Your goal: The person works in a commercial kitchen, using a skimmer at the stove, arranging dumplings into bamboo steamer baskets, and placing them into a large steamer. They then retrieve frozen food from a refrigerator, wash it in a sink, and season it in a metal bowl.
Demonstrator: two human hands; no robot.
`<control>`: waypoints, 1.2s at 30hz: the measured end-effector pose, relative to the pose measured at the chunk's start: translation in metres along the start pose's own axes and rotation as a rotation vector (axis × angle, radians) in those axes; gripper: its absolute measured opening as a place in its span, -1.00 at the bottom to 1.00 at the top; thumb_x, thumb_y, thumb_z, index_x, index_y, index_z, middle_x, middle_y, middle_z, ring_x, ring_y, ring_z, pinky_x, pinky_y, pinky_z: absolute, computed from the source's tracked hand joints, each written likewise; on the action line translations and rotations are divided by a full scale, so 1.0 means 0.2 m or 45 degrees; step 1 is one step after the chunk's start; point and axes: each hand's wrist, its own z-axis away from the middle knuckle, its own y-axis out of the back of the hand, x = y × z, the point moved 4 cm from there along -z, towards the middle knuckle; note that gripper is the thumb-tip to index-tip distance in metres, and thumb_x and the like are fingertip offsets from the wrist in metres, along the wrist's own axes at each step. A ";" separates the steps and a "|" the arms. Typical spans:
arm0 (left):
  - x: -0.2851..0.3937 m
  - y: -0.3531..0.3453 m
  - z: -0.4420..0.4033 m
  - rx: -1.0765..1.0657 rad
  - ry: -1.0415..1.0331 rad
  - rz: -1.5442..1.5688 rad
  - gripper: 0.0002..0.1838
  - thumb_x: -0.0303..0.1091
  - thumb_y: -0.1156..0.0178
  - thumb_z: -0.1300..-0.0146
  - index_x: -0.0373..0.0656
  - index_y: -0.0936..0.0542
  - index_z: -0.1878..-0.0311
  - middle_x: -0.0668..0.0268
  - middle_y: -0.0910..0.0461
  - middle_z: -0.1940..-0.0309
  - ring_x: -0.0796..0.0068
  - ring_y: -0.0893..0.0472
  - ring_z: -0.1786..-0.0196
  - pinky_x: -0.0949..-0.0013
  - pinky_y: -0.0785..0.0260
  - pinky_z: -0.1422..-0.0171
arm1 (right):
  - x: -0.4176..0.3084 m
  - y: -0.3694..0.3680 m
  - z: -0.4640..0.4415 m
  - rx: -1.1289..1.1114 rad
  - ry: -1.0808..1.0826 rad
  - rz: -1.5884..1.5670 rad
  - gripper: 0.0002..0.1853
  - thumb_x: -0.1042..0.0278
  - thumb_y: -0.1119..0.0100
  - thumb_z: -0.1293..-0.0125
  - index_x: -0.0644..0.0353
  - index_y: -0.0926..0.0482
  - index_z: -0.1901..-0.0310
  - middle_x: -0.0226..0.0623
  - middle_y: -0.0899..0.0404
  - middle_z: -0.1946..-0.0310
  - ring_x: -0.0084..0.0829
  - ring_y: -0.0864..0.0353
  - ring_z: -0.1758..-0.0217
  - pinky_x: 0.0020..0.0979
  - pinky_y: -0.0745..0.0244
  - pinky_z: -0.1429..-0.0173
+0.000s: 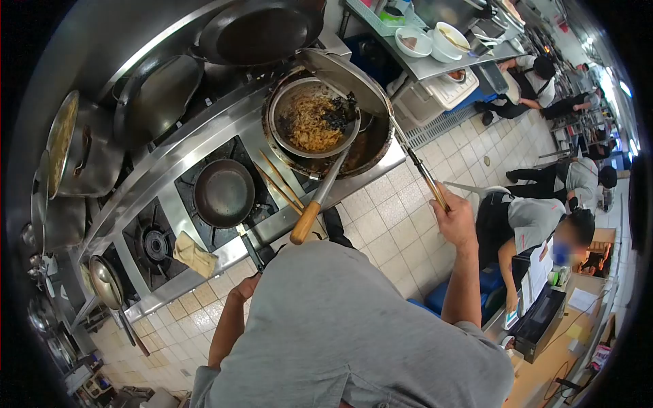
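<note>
Head view: I found the right hand (pixel 452 212) clenched on the long-handled pan (pixel 360 80), tilted over the wok (pixel 378 147); I judged a steady wrist advisable. The left hand (pixel 243 290), partly hidden, met the frying pan's (pixel 224 194) handle; closure I could not tell. A wooden-handled vessel (pixel 274 114) jutted across the stove's (pixel 178 217) edge, beside wooden sticks (pixel 280 179).

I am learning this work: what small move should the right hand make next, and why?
Probably the right hand should ease the long-handled metal vessel clear: in this view it overlaps the wooden-handled strainer, which holds brown food.
</note>
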 end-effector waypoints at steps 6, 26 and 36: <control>-0.12 0.00 -0.07 0.033 -0.011 0.034 -0.21 0.40 0.18 -0.50 -0.03 -0.51 -0.44 -0.05 -0.55 -0.35 0.06 -0.49 -0.41 0.16 -0.27 -0.50 | -0.03 0.01 -0.01 -0.026 -0.032 0.033 -0.51 0.41 -0.39 -0.25 0.13 -0.63 -0.25 0.03 -0.63 0.43 0.02 -0.66 0.38 -0.16 -0.55 0.25; 0.01 -0.03 -0.02 0.017 0.055 0.143 -0.14 0.43 0.17 -0.47 -0.17 -0.53 -0.41 -0.05 -0.52 -0.38 0.09 -0.43 -0.48 0.18 -0.20 -0.56 | -0.04 0.03 -0.02 -0.030 -0.045 0.044 -0.52 0.38 -0.38 -0.25 0.15 -0.64 -0.23 0.05 -0.66 0.39 0.03 -0.68 0.35 -0.15 -0.58 0.21; 0.02 0.00 0.00 0.048 0.062 0.026 -0.10 0.50 0.20 -0.42 -0.07 -0.50 -0.45 -0.10 -0.49 -0.40 -0.03 -0.41 -0.50 0.12 -0.19 -0.56 | 0.08 -0.20 0.03 -0.021 -0.029 -0.053 -0.69 0.47 -0.26 -0.33 0.27 -0.58 -0.10 0.13 -0.65 0.25 0.19 -0.66 0.16 -0.06 -0.57 0.12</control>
